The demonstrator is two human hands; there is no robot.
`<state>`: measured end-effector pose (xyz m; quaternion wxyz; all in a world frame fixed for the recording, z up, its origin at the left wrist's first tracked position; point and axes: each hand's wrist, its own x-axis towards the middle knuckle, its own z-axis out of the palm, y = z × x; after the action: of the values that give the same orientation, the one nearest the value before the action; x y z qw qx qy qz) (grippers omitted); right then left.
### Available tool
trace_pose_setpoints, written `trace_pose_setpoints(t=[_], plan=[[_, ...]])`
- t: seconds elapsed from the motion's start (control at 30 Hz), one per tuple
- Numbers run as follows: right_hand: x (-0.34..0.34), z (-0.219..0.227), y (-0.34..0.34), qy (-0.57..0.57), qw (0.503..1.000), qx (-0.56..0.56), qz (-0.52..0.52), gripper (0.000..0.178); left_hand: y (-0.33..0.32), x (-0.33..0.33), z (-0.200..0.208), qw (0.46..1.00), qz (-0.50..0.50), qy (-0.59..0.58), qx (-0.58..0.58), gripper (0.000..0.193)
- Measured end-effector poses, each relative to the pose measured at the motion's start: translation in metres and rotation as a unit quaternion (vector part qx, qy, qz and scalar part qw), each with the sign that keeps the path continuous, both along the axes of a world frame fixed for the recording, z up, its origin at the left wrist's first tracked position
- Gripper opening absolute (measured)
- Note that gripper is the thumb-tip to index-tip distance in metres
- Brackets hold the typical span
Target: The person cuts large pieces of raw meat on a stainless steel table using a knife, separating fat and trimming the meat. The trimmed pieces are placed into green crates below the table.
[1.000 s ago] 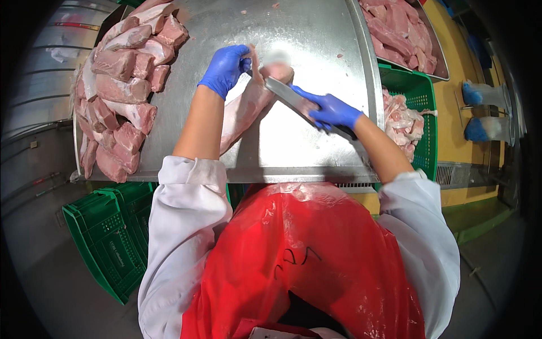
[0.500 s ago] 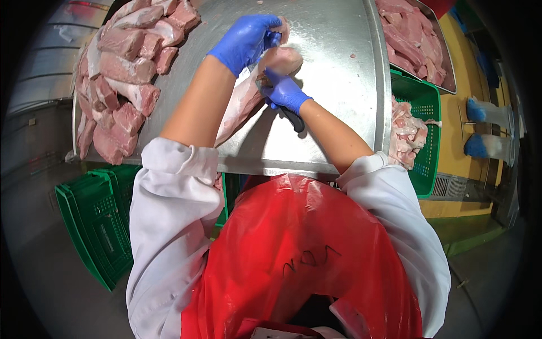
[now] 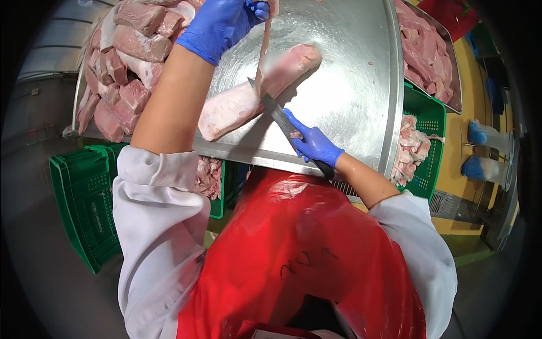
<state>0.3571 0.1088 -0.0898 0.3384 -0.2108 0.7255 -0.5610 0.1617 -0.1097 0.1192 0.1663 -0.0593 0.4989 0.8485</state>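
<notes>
A long pale-pink piece of meat [image 3: 234, 110] lies slantwise on the steel table [image 3: 344, 85]. My left hand [image 3: 223, 25], in a blue glove, is closed at the far edge of the view on a thin strip of meat trim [image 3: 265, 48]. The strip stretches taut from my fingers down to the meat. In my right hand [image 3: 317, 144], also blue-gloved, is a knife [image 3: 278, 112] with a black handle. Its blade crosses the middle of the piece, where the strip meets it. A small scrap sits by the right fingers.
Many cut meat pieces [image 3: 127, 68] are heaped at the table's left. To the right stand a metal tray of meat [image 3: 426, 48] and a green crate [image 3: 432, 121] with pale trimmings. Another crate [image 3: 217, 192] of trimmings is below the front edge, and empty-looking green crates [image 3: 84, 203] stand lower left.
My left hand has risen away from the meat, drawing the strip upward. My right hand has moved down and right, and the knife blade now shows across the piece.
</notes>
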Motion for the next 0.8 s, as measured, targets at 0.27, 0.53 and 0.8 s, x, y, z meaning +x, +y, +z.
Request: trace_pose_setpoints(t=[0.27, 0.53, 0.8], plan=[[-0.035, 0.01, -0.058, -0.032, 0.997, 0.066, 0.02, 0.073, -0.035, 0.024, 0.028, 0.996, 0.033, 0.055, 0.056, 0.008], [-0.062, -0.01, -0.129, -0.003, 0.998, 0.004, -0.068, 0.07, -0.031, 0.055, 0.066, 0.993, 0.01, 0.1, 0.067, 0.011], [-0.027, -0.041, -0.137, 0.1, 0.986, 0.132, 0.008, 0.078, -0.058, 0.096, 0.103, 0.976, -0.051, 0.208, 0.052, 0.015]])
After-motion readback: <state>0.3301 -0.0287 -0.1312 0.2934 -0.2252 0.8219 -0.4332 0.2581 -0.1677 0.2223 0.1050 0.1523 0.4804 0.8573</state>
